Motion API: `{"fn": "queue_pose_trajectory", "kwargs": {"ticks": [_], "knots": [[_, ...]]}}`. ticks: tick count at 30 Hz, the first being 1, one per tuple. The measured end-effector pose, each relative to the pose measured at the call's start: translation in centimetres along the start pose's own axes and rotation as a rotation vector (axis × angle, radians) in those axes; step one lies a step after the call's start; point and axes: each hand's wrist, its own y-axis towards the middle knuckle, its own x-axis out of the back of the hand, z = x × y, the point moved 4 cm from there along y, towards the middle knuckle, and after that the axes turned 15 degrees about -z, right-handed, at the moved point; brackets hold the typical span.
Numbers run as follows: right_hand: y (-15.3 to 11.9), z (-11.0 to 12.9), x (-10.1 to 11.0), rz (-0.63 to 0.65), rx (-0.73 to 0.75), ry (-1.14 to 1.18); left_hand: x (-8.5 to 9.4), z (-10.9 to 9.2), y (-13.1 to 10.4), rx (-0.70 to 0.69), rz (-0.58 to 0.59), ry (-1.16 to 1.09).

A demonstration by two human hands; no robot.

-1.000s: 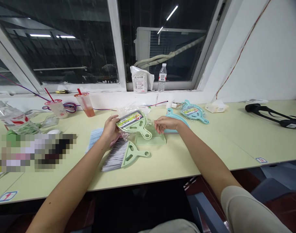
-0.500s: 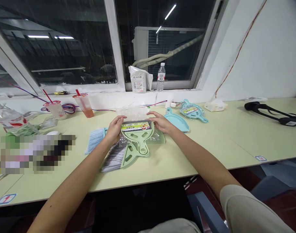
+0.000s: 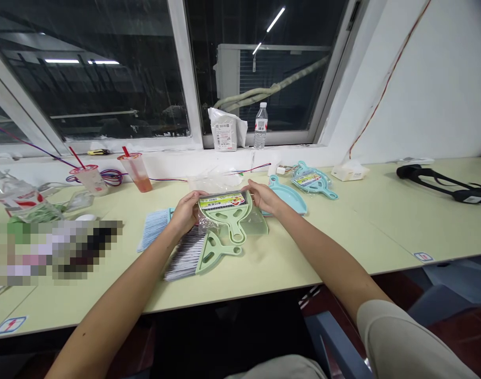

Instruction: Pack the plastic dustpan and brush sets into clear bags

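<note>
A green dustpan-and-brush set (image 3: 226, 215) in clear wrapping, with a printed label, is held above the table with its handle toward me. My left hand (image 3: 185, 213) is closed on its left edge, and my right hand (image 3: 263, 197) grips the right edge. Partly hidden beneath it lies a loose green dustpan (image 3: 259, 225). Just in front, a green hand brush (image 3: 209, 255) rests with its dark bristles to the left. Beyond my left hand is a light-blue brush (image 3: 154, 227), partly covered. A light-blue dustpan (image 3: 290, 199) lies beyond my right hand.
A wrapped blue set (image 3: 313, 181) lies at the back right, near a tissue pack (image 3: 350, 171) and a black strapped device (image 3: 441, 184). Two drink cups (image 3: 136, 171) and a plastic bottle (image 3: 15, 192) stand left. A water bottle (image 3: 261, 126) is on the sill.
The wrapped green set has shifted slightly right and tilted, its handle moving up off the loose brush's handle. My right fingers, raised before, have come down onto its edge.
</note>
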Motion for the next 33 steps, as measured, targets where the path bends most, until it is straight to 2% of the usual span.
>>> {"fn": "queue_pose_trajectory", "kwargs": {"ticks": [2,6,11,13,16,18,20,23,26,29,33], "knots": [[-0.1,0.2,0.0,-0.038,0.017,-0.012,-0.1,-0.1,-0.1,0.035,0.0,0.009],[-0.3,0.4,0.0,-0.081,0.174,-0.111,-0.2,0.0,-0.1,0.076,-0.061,0.046],[-0.2,0.5,-0.1,-0.051,0.376,-0.403,0.3,0.4,0.0,-0.096,-0.16,0.252],[-0.7,1.0,-0.4,-0.104,0.562,-0.559,0.3,0.5,0.0,-0.148,-0.16,0.293],[-3.2,2.3,-1.8,-0.212,0.995,-0.766,0.1,0.6,-0.3,-0.157,-0.146,0.3],[-5.4,2.5,-3.7,-0.157,1.229,-0.902,-0.3,0.6,-0.6,-0.155,-0.138,0.298],[-7.4,2.0,-5.9,-0.012,1.347,-1.037,-0.7,0.3,-1.1,-0.182,-0.139,0.304],[-9.3,1.0,-8.5,0.133,1.365,-1.169,-1.5,-0.1,-1.8,-0.233,-0.134,0.31],[-9.5,0.4,-9.6,0.169,1.319,-1.255,-1.8,-0.3,-2.2,-0.277,-0.132,0.319],[-8.6,0.6,-9.0,0.128,1.285,-1.322,-1.7,-0.4,-2.3,-0.333,-0.152,0.341],[-6.7,1.2,-7.0,0.051,1.241,-1.409,-1.0,-0.4,-1.8,-0.323,-0.222,0.287]]}}
